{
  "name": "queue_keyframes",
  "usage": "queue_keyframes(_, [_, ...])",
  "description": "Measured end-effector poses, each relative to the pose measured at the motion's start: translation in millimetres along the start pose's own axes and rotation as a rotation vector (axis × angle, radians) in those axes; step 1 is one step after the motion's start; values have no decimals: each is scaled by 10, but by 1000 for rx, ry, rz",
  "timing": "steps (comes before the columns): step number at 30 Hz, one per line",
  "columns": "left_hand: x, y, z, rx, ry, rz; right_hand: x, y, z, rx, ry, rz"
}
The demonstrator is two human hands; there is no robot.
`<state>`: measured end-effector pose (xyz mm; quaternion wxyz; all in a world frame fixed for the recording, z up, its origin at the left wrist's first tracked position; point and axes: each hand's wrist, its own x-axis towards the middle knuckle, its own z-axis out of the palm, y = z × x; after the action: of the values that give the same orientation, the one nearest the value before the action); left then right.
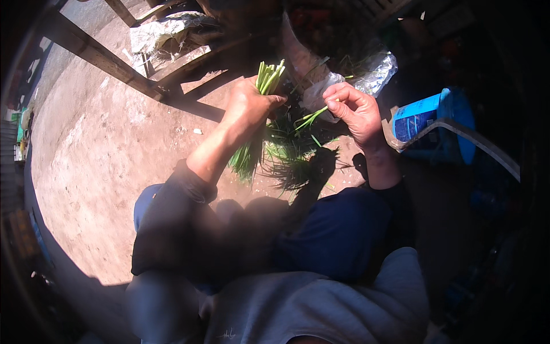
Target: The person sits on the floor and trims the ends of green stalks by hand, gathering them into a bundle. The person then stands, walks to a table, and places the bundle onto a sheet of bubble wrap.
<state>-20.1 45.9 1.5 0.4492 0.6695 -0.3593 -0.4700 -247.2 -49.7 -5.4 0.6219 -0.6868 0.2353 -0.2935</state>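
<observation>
My left hand (pixel 253 101) is closed around a bunch of long green stalks (pixel 270 78), perhaps garlic chives or scallions. Their pale cut ends point up above the fist, and the green leaves hang down below it. To the right, my right hand (pixel 354 107) pinches a few thin green stalks (pixel 311 117) between thumb and fingertips. A loose pile of green leaves (pixel 290 161) lies on the ground below and between the hands, partly in shadow. Behind my right hand is a crumpled clear plastic bag (pixel 320 92).
A blue plastic bucket (pixel 459 124) lies at the right, with a curved bar (pixel 477 142) before it. A wooden frame (pixel 99 53) and a white woven sack (pixel 165 30) are at the upper left. Shiny plastic (pixel 380 73) with green scraps lies beyond my right hand.
</observation>
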Motion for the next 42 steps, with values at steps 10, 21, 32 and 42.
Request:
queue_keyframes(10, [-93,17,72,-330,-347,57,99,49,264,262,63,228])
queue_keyframes(21, [-30,20,29,-302,-229,-18,71,111,334,-27,26,183])
queue_keyframes(32, [-19,15,-4,-440,-260,-133,89,149,298,165,-11,310])
queue_keyframes(42, [5,-64,72,-294,-232,21,55,93,249,261,-99,516])
